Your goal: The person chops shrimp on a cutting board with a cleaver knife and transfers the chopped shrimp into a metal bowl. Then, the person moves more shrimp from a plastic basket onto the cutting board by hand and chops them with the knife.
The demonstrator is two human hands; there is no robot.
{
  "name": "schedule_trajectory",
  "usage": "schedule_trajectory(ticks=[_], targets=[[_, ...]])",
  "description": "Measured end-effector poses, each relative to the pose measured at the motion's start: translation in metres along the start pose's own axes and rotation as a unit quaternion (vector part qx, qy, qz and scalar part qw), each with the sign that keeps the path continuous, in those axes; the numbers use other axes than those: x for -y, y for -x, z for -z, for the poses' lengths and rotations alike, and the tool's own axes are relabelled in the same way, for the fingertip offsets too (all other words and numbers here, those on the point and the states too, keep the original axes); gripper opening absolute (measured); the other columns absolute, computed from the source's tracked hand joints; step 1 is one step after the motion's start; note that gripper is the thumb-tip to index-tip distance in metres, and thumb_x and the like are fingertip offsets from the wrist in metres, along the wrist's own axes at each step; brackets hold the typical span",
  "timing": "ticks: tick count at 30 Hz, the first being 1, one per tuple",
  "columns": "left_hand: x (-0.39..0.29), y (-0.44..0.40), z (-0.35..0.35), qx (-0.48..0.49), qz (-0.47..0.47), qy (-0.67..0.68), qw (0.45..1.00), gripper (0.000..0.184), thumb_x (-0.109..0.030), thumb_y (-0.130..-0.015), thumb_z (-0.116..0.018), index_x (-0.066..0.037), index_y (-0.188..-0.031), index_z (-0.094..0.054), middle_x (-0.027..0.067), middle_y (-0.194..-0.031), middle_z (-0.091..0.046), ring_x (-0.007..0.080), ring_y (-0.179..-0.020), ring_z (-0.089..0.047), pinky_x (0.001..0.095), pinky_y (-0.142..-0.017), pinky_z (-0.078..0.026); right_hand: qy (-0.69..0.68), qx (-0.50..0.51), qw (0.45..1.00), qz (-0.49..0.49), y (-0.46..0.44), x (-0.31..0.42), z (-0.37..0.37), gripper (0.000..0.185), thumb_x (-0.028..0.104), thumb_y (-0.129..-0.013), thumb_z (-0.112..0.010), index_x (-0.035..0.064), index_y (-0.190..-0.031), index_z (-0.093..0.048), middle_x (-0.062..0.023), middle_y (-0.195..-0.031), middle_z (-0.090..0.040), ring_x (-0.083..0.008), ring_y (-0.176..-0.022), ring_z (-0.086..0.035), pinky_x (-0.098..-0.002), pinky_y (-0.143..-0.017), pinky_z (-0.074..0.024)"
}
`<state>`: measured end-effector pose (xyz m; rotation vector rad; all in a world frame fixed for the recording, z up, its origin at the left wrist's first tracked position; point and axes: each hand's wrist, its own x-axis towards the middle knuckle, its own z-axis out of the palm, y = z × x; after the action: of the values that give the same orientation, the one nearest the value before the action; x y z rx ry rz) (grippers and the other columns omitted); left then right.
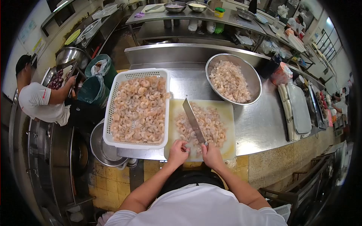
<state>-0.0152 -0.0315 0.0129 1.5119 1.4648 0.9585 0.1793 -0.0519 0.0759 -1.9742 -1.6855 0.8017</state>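
My right hand (pixel 212 153) is closed round the handle of a large knife (pixel 194 122), whose blade points away and to the left over the cutting board (pixel 173 150). Chopped shrimp (pixel 213 126) lie spread on the board under and beside the blade. My left hand (pixel 178 152) is at the board's front left edge, its fingers curled together; whether something small is between them cannot be made out. Left of the board, a white perforated basket (pixel 107 130) holds whole peeled shrimp (pixel 139 109). Behind the board on the right, a steel bowl (pixel 257 88) holds more shrimp pieces (pixel 230 81).
A steel pot (pixel 107 148) stands below the basket's left side. Green bins (pixel 90 90) are at the left, near a co-worker (pixel 41 98). White boards (pixel 298 107) and a plastic bag (pixel 281 74) lie at the right. A steel ledge (pixel 169 54) runs behind the table.
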Motion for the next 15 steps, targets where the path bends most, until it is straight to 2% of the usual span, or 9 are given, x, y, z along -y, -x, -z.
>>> schedule_trajectory(ticks=[4, 7, 10, 13, 15], targets=[[-0.016, -0.025, 0.004, -0.081, -0.033, -0.064, 0.994, 0.043, -0.002, -0.084, -0.076, 0.000, -0.125, -0.061, 0.0186, -0.118, -0.060, 0.0314, -0.089, -0.070, 0.0400, -0.075, -0.059, -0.002, -0.015, 1.000, 0.023, 0.005, 0.019, 0.024, 0.032, 0.028, -0.104, -0.064, -0.0024, -0.099, -0.058, -0.0320, -0.081, -0.068, -0.0545, -0.078, -0.067, -0.0625, -0.068, -0.0510], [-0.010, -0.050, -0.002, -0.181, -0.078, -0.216, 0.956, 0.053, -0.006, -0.085, -0.075, -0.001, -0.135, -0.056, 0.0213, -0.126, -0.055, 0.0374, -0.094, -0.067, 0.0462, -0.085, -0.057, -0.026, -0.038, 0.999, 0.027, 0.012, 0.024, 0.034, 0.032, 0.029, -0.105, -0.063, -0.0027, -0.099, -0.058, -0.0321, -0.080, -0.068, -0.0549, -0.077, -0.067, -0.0621, -0.067, -0.0511], [-0.006, -0.066, -0.001, -0.085, -0.007, -0.166, 0.982, 0.055, -0.012, -0.086, -0.077, -0.002, -0.137, -0.058, 0.0218, -0.125, -0.056, 0.0389, -0.098, -0.066, 0.0487, -0.093, -0.054, -0.029, -0.017, 0.999, 0.018, 0.006, -0.006, 0.012, 0.033, 0.029, -0.105, -0.063, -0.0035, -0.098, -0.059, -0.0320, -0.081, -0.068, -0.0550, -0.076, -0.066, -0.0616, -0.066, -0.0511], [-0.012, -0.069, 0.003, 0.010, 0.029, -0.143, 0.989, 0.056, -0.015, -0.086, -0.080, -0.003, -0.137, -0.061, 0.0219, -0.126, -0.055, 0.0395, -0.104, -0.065, 0.0481, -0.093, -0.055, -0.012, -0.001, 1.000, 0.012, -0.002, -0.013, 0.015, 0.034, 0.028, -0.105, -0.063, -0.0045, -0.096, -0.059, -0.0321, -0.082, -0.068, -0.0550, -0.076, -0.066, -0.0613, -0.067, -0.0513], [-0.026, -0.054, 0.005, 0.018, 0.018, -0.131, 0.991, 0.053, -0.018, -0.087, -0.080, -0.004, -0.135, -0.062, 0.0240, -0.130, -0.054, 0.0429, -0.115, -0.062, 0.0494, -0.098, -0.054, -0.018, -0.001, 1.000, 0.014, 0.001, -0.002, 0.029, 0.035, 0.029, -0.105, -0.063, -0.0049, -0.097, -0.060, -0.0321, -0.083, -0.068, -0.0549, -0.078, -0.066, -0.0610, -0.068, -0.0514]])
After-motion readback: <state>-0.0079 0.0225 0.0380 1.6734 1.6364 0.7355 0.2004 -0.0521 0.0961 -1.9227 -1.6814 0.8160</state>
